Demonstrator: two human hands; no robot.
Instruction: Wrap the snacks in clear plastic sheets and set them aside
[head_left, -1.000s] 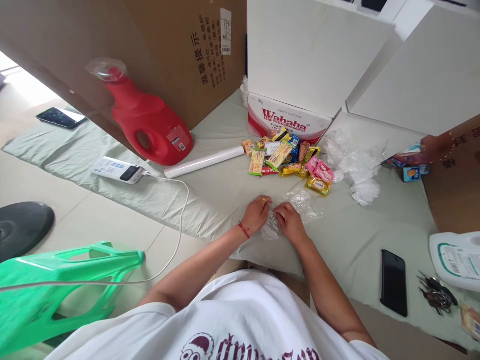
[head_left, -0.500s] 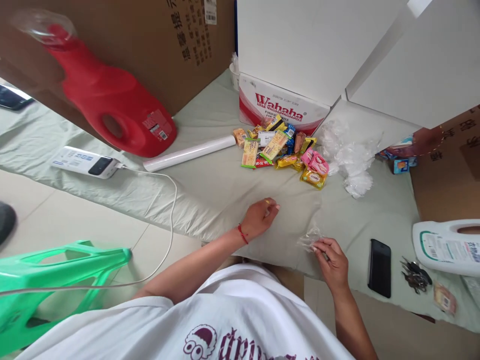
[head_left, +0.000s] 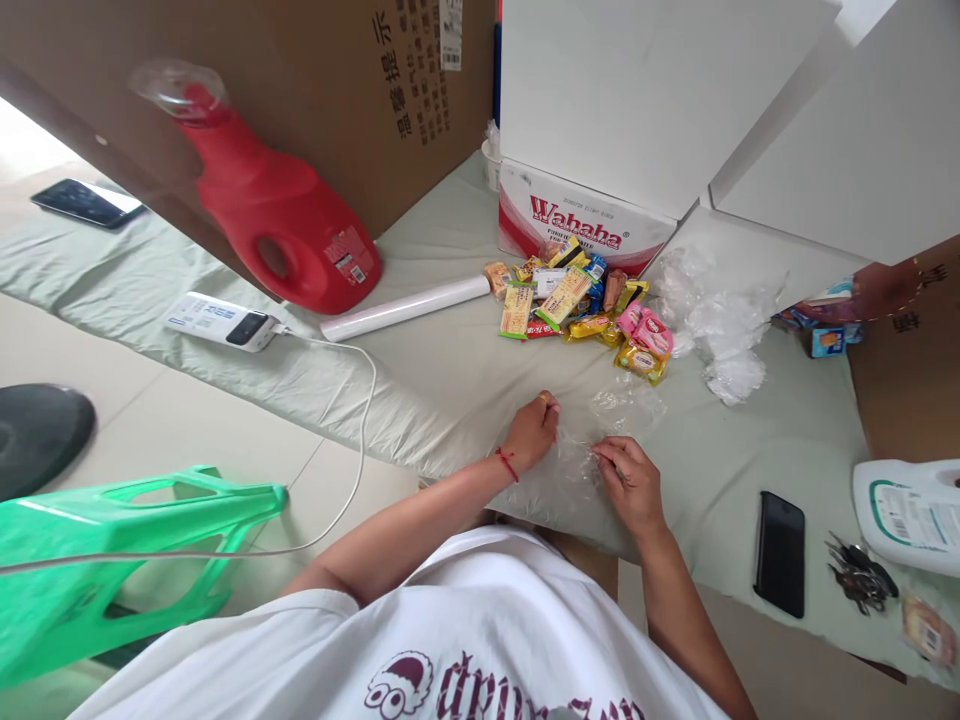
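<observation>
From here I see the left hand (head_left: 532, 432) and right hand (head_left: 632, 484) pinching a clear plastic bag (head_left: 574, 470) between them, nearside of the snack pile (head_left: 567, 296). A white roll (head_left: 409, 307) lies left of that pile.

Can read red "Wahaha" with ® on the white-and-red carton (head_left: 577, 205), also "温馨提示" on the left brown cardboard box (head_left: 322, 70). Cannot surely read purple letters (head_left: 487, 695) on the white shirt (head_left: 480, 610).
</observation>
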